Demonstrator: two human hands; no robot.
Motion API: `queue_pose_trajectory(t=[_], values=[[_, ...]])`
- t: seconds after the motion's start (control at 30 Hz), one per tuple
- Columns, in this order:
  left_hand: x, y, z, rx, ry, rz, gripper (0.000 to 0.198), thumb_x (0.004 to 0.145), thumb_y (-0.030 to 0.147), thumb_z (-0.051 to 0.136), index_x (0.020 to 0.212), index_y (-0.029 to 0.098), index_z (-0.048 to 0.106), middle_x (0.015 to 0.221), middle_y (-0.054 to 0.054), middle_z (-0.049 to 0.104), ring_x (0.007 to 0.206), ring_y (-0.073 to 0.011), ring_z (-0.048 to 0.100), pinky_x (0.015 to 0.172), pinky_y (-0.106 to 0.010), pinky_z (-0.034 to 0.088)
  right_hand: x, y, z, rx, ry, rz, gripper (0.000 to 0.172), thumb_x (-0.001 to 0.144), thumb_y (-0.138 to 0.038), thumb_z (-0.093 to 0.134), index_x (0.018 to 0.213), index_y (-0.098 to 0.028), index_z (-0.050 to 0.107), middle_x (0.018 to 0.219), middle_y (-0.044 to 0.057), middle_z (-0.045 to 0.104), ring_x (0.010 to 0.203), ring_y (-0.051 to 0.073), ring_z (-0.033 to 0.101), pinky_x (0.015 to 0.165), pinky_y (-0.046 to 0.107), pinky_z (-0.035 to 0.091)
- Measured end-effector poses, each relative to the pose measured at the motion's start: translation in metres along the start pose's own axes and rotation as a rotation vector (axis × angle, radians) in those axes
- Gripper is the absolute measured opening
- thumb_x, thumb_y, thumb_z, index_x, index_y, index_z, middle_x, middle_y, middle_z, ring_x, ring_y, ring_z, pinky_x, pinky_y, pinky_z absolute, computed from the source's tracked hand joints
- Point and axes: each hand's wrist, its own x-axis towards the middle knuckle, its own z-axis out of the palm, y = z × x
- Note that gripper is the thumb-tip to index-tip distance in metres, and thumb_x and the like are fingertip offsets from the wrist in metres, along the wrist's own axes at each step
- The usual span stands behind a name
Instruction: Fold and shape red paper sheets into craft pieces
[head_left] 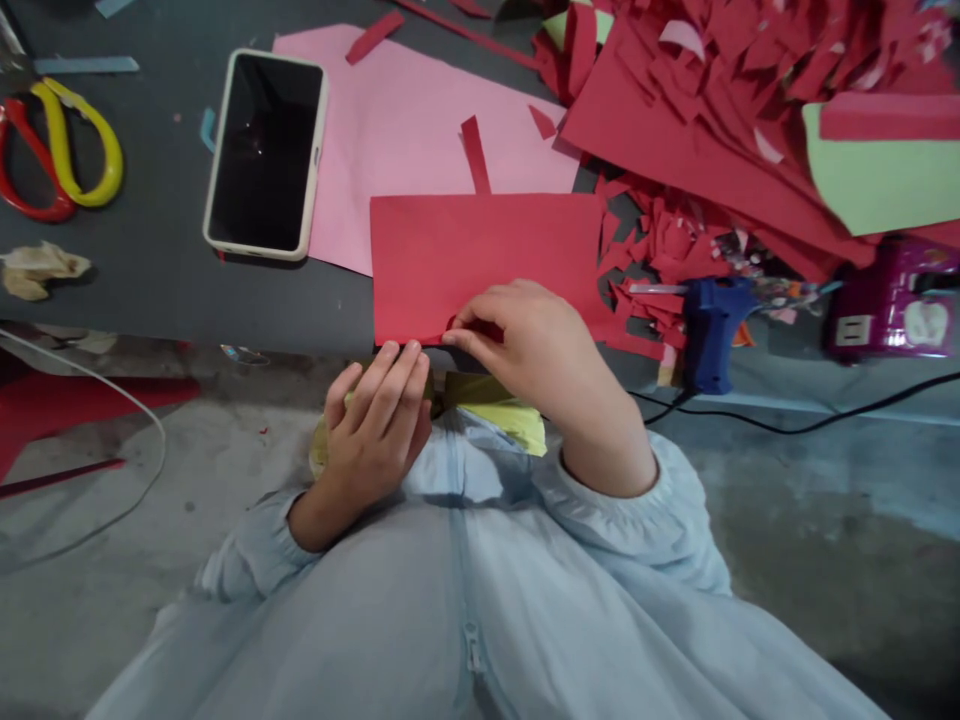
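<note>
A red paper rectangle (487,255) lies on the dark mat (150,270) near its front edge. My right hand (536,350) rests on the sheet's near edge, fingers curled and pinching a small fold of the red paper. My left hand (379,425) sits just below the mat's edge, fingers together and pressed over a yellow-green paper (514,415) in my lap. The part of that paper under the hand is hidden.
A phone (266,150) lies face up on the mat beside a pink sheet (409,125). Scissors with red and yellow handles (60,150) sit far left. Red paper scraps (712,110) pile at the right, with a blue glue gun (712,330), its black cord and a purple box (896,305).
</note>
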Motion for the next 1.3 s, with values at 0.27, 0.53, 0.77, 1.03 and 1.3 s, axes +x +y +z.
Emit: queue_pose_trajectory(t=[0.27,0.53,0.77,1.03,1.3], values=[[0.003,-0.004,0.006,0.036,-0.011,-0.024,0.059,0.095,0.026,0.058,0.15,0.014,0.039,0.136,-0.013,0.065,0.131,-0.0228,0.058,0.117,-0.042,0.028,0.008,-0.007,-0.007,-0.091,-0.085,0.057,0.015,0.09,-0.027,0.067,0.079,-0.018,0.071,0.078,0.007,0.071,0.076,0.021,0.061,0.065,0.031,0.036],[0.003,-0.002,0.004,0.0,0.002,-0.074,0.057,0.095,0.024,0.057,0.15,0.017,0.04,0.136,-0.011,0.065,0.131,-0.0222,0.058,0.116,-0.039,0.028,0.012,-0.011,-0.008,-0.14,-0.093,0.098,0.014,0.087,-0.027,0.069,0.077,-0.018,0.071,0.076,0.006,0.071,0.071,0.02,0.059,0.063,0.032,0.035],[0.009,0.011,0.004,-0.001,-0.046,0.011,0.05,0.095,0.018,0.053,0.144,0.013,0.045,0.134,-0.01,0.067,0.127,-0.0205,0.061,0.115,-0.037,0.03,0.014,-0.009,-0.008,-0.161,-0.107,0.085,0.014,0.087,-0.026,0.069,0.077,-0.017,0.071,0.074,0.007,0.07,0.07,0.021,0.061,0.061,0.032,0.035],[0.011,0.016,0.008,0.07,-0.009,-0.008,0.045,0.094,0.018,0.056,0.138,0.01,0.052,0.128,-0.013,0.07,0.12,-0.0231,0.065,0.107,-0.037,0.038,0.008,-0.008,-0.01,-0.164,-0.083,0.081,0.015,0.088,-0.028,0.068,0.076,-0.019,0.071,0.075,0.007,0.071,0.071,0.022,0.06,0.061,0.033,0.036],[0.012,0.016,0.01,0.141,-0.016,0.007,0.048,0.095,0.026,0.058,0.139,0.006,0.052,0.124,-0.016,0.07,0.119,-0.0244,0.064,0.104,-0.036,0.037,-0.013,0.018,-0.032,-0.155,-0.082,0.166,0.018,0.088,-0.033,0.066,0.075,-0.022,0.072,0.081,0.006,0.073,0.078,0.024,0.063,0.065,0.034,0.038]])
